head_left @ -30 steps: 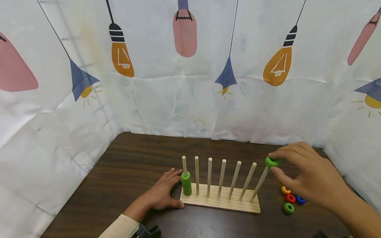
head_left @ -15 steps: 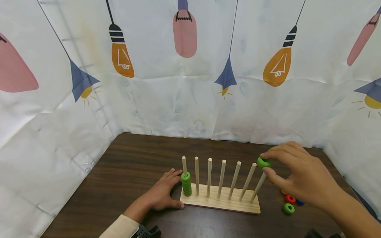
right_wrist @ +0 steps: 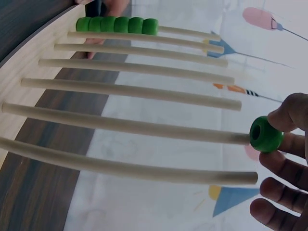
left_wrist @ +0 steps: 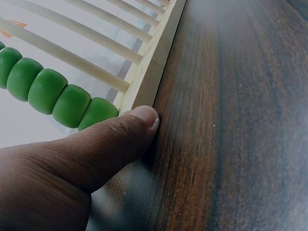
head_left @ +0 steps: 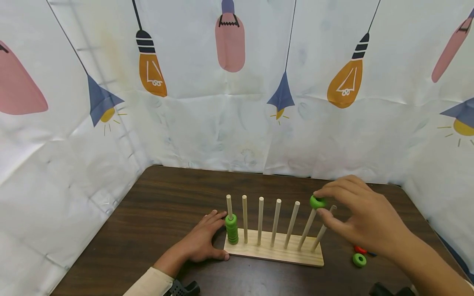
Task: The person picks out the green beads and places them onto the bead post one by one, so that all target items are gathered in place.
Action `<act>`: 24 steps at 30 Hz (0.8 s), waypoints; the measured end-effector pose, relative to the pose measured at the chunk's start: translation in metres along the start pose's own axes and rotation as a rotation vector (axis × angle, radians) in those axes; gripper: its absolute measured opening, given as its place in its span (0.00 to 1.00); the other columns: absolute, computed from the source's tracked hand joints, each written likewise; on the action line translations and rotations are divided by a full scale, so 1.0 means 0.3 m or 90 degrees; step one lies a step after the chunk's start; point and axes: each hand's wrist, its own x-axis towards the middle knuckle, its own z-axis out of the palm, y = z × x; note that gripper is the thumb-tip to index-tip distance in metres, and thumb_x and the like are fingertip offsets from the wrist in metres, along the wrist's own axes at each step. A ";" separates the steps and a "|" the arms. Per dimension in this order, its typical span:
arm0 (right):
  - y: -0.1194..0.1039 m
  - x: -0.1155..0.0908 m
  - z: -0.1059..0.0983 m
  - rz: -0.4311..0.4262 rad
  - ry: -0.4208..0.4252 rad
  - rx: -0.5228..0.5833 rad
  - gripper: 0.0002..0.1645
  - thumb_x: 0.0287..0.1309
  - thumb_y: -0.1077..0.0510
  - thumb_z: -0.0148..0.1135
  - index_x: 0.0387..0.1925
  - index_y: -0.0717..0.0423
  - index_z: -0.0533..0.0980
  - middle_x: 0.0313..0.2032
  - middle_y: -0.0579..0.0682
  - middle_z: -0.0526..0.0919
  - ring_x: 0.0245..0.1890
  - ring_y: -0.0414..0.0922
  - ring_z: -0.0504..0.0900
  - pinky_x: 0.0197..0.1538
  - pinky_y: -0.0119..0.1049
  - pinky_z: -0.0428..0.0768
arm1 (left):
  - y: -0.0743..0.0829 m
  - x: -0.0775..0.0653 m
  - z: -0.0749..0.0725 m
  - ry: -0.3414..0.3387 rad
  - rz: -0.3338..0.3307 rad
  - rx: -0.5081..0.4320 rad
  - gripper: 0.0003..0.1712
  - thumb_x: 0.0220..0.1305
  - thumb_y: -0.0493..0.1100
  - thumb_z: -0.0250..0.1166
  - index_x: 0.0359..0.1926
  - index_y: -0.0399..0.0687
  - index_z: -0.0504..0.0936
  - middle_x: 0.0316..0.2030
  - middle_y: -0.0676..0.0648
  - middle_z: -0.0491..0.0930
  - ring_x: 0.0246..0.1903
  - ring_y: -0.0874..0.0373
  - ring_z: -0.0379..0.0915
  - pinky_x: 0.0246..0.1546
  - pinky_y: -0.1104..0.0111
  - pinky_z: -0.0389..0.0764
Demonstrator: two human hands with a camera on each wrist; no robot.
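A wooden peg rack [head_left: 274,246] with several upright pegs stands on the table. Green ring beads [head_left: 231,229] are stacked on its leftmost peg. My left hand [head_left: 201,238] holds the rack's left end, the thumb at the front corner and fingers reaching round behind. The left wrist view shows that thumb [left_wrist: 120,137] against the base edge beside the stack. My right hand [head_left: 366,218] pinches one green ring bead [right_wrist: 266,134] between thumb and fingers. That bead is at the tip of the second peg from the right, its hole facing the peg end.
On the table right of the rack lie a loose green bead [head_left: 359,260] and a red bead [head_left: 360,249], with a blue one mostly hidden by my right hand. A printed white curtain [head_left: 237,131] borders the dark wooden table [head_left: 177,185].
My right hand has carried the pinched green bead leftward, from the rightmost peg's tip to the second peg from the right. My left hand and the rack have stayed put.
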 end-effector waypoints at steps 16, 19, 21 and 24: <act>-0.023 0.024 0.037 -0.024 -0.011 0.033 0.27 0.72 0.33 0.47 0.46 0.43 0.84 0.46 0.33 0.82 0.49 0.35 0.77 0.38 0.29 0.77 | -0.002 -0.003 -0.001 0.001 0.008 0.001 0.50 0.49 0.63 0.80 0.68 0.46 0.73 0.76 0.43 0.60 0.77 0.36 0.44 0.74 0.40 0.48; -0.027 0.025 0.045 -0.022 -0.018 0.039 0.26 0.72 0.33 0.47 0.46 0.43 0.84 0.46 0.33 0.82 0.49 0.35 0.76 0.37 0.27 0.76 | -0.001 -0.005 -0.002 0.001 0.007 -0.001 0.51 0.49 0.63 0.80 0.68 0.46 0.73 0.76 0.43 0.60 0.77 0.36 0.44 0.74 0.40 0.48; -0.029 0.026 0.049 -0.024 -0.019 0.047 0.25 0.72 0.34 0.49 0.47 0.43 0.84 0.47 0.33 0.82 0.49 0.35 0.76 0.36 0.25 0.76 | 0.000 -0.004 -0.003 0.001 0.007 -0.003 0.49 0.49 0.63 0.80 0.67 0.46 0.74 0.76 0.43 0.60 0.77 0.36 0.43 0.74 0.40 0.48; -0.031 0.031 0.054 -0.030 -0.017 0.064 0.20 0.72 0.37 0.53 0.48 0.42 0.84 0.47 0.34 0.82 0.49 0.37 0.77 0.36 0.26 0.76 | 0.001 -0.004 -0.003 0.001 0.005 -0.004 0.48 0.49 0.62 0.80 0.67 0.47 0.74 0.76 0.43 0.60 0.77 0.36 0.43 0.74 0.40 0.47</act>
